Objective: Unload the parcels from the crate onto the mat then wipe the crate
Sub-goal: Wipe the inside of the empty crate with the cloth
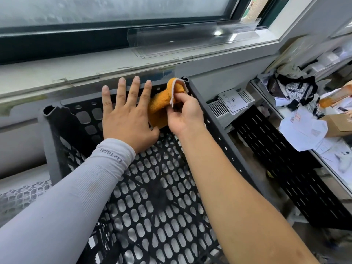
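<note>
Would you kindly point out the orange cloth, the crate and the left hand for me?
orange cloth (158, 109): head view, on its fuzzy middle fold.
crate (51, 130): head view, on its left wall.
left hand (125, 119): head view, on the back of the hand.

Far side, under the window: pale sill (95, 67) carrying clear plastic sheets (181, 42). Right side: glass-topped table (315, 152) strewn with white papers (302, 130), a cardboard box (339, 124), a patterned bag (297, 88).

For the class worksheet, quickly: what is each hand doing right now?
Left hand: open, fingers straight, against the crate's far wall.
Right hand: pinches the orange cloth.
</note>
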### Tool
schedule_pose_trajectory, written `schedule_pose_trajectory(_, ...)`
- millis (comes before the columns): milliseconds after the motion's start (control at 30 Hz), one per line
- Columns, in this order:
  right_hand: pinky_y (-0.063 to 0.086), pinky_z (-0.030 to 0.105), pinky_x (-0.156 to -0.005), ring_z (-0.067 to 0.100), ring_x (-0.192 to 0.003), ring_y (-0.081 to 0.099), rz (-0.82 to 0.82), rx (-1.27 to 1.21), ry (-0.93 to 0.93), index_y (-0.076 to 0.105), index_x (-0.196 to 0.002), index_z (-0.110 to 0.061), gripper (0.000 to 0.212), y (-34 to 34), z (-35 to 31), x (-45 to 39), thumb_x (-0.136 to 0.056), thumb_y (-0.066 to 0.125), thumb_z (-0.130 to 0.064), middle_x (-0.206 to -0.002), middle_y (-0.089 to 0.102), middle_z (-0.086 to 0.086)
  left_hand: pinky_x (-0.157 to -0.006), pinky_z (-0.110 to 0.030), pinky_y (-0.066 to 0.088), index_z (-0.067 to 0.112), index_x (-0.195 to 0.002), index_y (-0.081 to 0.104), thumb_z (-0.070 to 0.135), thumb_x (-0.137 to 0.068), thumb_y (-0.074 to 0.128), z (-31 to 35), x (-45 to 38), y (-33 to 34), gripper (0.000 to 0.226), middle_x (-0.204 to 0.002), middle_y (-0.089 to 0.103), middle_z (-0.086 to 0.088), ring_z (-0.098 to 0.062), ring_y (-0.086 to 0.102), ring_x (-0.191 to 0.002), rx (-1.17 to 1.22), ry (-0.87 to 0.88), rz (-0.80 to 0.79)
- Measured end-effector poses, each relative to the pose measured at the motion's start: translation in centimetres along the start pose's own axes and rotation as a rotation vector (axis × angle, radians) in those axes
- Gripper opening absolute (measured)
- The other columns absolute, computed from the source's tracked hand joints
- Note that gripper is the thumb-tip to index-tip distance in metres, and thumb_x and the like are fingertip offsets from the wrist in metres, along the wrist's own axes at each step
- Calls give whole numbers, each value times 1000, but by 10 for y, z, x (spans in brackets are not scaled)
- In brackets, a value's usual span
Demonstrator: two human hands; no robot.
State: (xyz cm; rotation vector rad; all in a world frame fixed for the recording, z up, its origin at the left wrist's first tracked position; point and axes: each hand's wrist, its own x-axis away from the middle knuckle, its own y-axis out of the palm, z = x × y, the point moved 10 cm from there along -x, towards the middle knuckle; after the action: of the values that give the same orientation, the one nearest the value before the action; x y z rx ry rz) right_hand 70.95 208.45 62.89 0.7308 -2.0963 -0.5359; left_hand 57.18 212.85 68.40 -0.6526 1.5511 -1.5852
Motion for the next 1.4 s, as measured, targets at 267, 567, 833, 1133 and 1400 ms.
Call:
schedule_pose_trajectory(267,58,48,-96,34,-104,69,316,77,25,67,-108,-9,26,-53,37,-1,-86,60,5,-113,70,18,-124,-60,-13,32,-163,-15,74,-89,38,1,0,-1,101,-173,-11,-1,-30,-15,-158,23,-23,-22)
schedule_pose_trajectory(567,54,48,-96,35,-92,65,465,187,214,67,-107,-4,19,-72,88,-36,-90,58,-5,-105,69,17,-124,-59,-11,31,-165,-5,71,-86,47,1,2,-3,103,-174,1,-2,-30,-6,-160,22,-17,22)
schedule_pose_trajectory(833,45,33,-59,28,-74,60,439,399,272,65,-100,-5,22,-63,85,-49,-103,48,-18,-90,66,12,-125,-60,-8,30,-166,0,74,-85,34,1,0,-2,98,-174,4,-3,-31,-4,-160,39,-29,20)
schedule_pose_trajectory(1133,47,27,-46,28,-66,62,392,513,230,62,-104,-7,23,-51,81,-55,-104,44,-21,-87,64,14,-125,-59,-10,31,-165,-3,73,-86,41,1,1,-3,100,-174,2,-2,-30,-7,-160,52,-33,15)
schedule_pose_trajectory(1400,42,30,-49,23,-54,53,380,575,212,50,-68,-13,31,-44,60,-41,-97,43,-8,-66,55,5,-124,-58,-13,33,-165,-6,72,-87,32,1,1,-5,95,-174,-2,1,-28,-11,-159,85,-52,-14)
